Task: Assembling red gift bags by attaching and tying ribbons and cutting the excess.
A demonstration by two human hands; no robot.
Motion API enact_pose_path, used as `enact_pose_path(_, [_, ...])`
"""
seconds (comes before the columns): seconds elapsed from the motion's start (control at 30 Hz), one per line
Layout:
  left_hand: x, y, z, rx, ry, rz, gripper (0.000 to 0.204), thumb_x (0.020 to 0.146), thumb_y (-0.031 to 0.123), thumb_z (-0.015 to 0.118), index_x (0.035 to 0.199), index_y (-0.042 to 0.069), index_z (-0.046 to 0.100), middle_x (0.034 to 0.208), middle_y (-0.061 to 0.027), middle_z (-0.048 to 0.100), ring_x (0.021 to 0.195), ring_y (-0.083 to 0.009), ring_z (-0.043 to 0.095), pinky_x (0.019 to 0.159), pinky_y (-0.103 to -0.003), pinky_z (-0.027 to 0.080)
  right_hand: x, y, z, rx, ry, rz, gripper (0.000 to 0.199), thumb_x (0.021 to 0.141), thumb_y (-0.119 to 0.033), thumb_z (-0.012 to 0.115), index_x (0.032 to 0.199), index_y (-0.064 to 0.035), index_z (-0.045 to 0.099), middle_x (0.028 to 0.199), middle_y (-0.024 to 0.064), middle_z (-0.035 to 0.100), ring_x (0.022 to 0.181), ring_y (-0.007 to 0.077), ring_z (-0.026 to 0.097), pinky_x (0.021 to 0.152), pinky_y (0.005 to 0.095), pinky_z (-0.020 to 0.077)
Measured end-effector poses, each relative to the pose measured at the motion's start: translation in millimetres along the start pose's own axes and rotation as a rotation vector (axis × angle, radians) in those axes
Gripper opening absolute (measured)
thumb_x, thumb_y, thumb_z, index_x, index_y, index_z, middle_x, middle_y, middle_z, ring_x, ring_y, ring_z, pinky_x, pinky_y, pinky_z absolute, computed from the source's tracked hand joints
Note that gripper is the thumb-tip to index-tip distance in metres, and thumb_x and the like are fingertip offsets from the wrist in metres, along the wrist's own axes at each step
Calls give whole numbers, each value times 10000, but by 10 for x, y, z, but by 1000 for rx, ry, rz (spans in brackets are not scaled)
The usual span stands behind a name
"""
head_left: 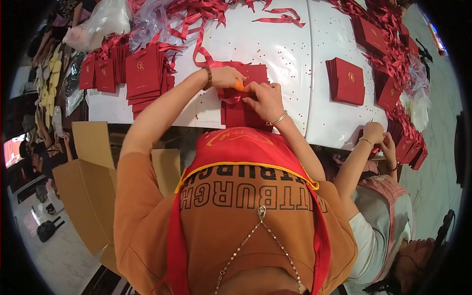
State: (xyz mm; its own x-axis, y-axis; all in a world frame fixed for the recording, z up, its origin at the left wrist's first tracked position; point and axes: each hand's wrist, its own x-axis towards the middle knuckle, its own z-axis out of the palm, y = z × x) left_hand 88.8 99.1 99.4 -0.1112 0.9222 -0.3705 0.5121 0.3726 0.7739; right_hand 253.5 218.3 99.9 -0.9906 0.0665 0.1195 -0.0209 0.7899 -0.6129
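A red paper gift bag lies flat on the white table in front of me. Above its middle, my left hand and my right hand meet, fingertips nearly touching. Both hands are closed in a pinch on a red ribbon, whose loose length trails up and left from the bag. An orange cover sits on a fingertip of my left hand. The exact grip of the right fingers on the ribbon is partly hidden. Another edge of red card shows just beyond my hands.
Stacked red bags stand at left, with another stack at right. Loose ribbons and clear plastic lie at the far side. An open cardboard box is at my left. A co-worker's hands work at right.
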Motion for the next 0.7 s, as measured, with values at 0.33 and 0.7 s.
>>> enact_pose_path(0.33, [282,-113,90,-595,239,-212,184,797,186,514,740,50,624,733,-53,596,755,-138,545,734,-256,410,4,-56,-55,16,-21,-53,184,723,-224,657,875,-159,577,657,20,585,680,194,547,753,359,305])
enact_pose_path(0.7, [-318,-733,-59,112,756,-524,343,801,355,510,804,37,638,789,-159,628,767,-311,595,658,-393,443,107,309,152,31,-78,139,278,755,-240,639,1000,-133,563,685,12,623,679,171,580,735,342,302])
